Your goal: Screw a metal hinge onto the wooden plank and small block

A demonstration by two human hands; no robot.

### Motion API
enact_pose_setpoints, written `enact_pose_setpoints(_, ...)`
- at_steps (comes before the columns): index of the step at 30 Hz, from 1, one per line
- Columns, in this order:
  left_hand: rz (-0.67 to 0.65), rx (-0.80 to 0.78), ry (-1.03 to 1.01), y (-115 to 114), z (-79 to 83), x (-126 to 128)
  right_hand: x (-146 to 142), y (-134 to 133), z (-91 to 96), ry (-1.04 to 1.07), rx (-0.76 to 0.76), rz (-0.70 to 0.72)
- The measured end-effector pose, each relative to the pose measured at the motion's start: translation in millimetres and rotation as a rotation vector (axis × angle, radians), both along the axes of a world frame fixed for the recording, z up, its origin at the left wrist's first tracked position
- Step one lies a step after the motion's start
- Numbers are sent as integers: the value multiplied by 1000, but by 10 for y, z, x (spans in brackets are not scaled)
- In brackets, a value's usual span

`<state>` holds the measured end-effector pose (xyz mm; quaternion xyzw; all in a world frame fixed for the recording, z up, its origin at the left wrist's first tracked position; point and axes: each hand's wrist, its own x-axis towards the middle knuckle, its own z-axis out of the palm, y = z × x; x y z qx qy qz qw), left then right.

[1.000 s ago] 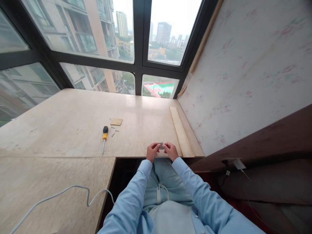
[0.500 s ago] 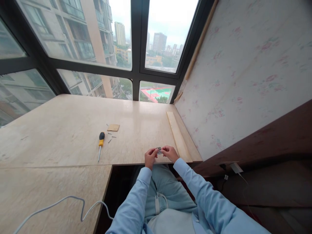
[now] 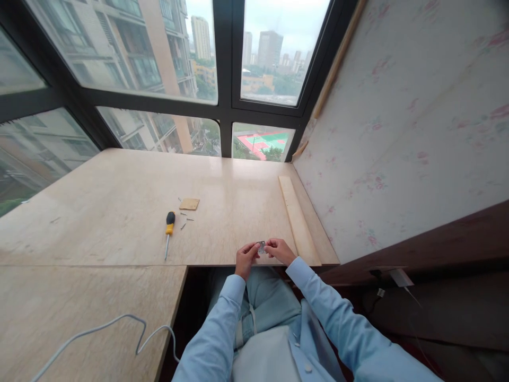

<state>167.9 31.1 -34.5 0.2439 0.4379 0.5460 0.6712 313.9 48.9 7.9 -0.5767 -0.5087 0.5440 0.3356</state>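
Between my two hands, just above the table's front edge, is a small silver metal hinge [image 3: 261, 246]. My left hand [image 3: 247, 257] pinches its left side between thumb and fingers. From the right, my right hand [image 3: 279, 250] grips the other side, fingers closed. Fingertips cover part of the metal, so its full shape is hidden. Left of my hands, a screwdriver [image 3: 169, 228] with a black and yellow handle lies on the tabletop [image 3: 226, 212]. Beside it are several loose screws [image 3: 183, 226] and a small flat wooden piece [image 3: 189, 204].
A long pale wooden board [image 3: 298, 220] lies to the right, near the papered wall [image 3: 382, 159]. A white cable [image 3: 115, 320] curves over the lower left table section [image 3: 79, 292]. Dark window frames [image 3: 225, 79] stand behind the table.
The view has shifted slightly, moving the tabletop things a little right and up in the picture. Both hands still hold the hinge, which looks slightly turned.
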Motion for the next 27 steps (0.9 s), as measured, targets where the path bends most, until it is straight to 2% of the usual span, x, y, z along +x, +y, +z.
enact_pose_setpoints(7,37,-52,-143,-26,-2,-30,-45,136,-10,12,5,77)
enact_pose_setpoints(10,20,-39,-113,-31,-3,1,24,171,17,34,2,105)
enact_pose_setpoints(13,-20,-40,0,5,26,40,123,201,55,59,5,114)
enact_pose_setpoints(16,-27,-3,137,94,117,102,230,240,82,76,22,104)
enact_pose_setpoints(19,-53,36,189,228,277,213,353,299,95,86,42,85)
enact_pose_setpoints(23,-157,32,265,454,500,413,550,448,104,80,67,52)
enact_pose_setpoints(27,-228,20,282,721,574,590,736,689,94,59,92,26)
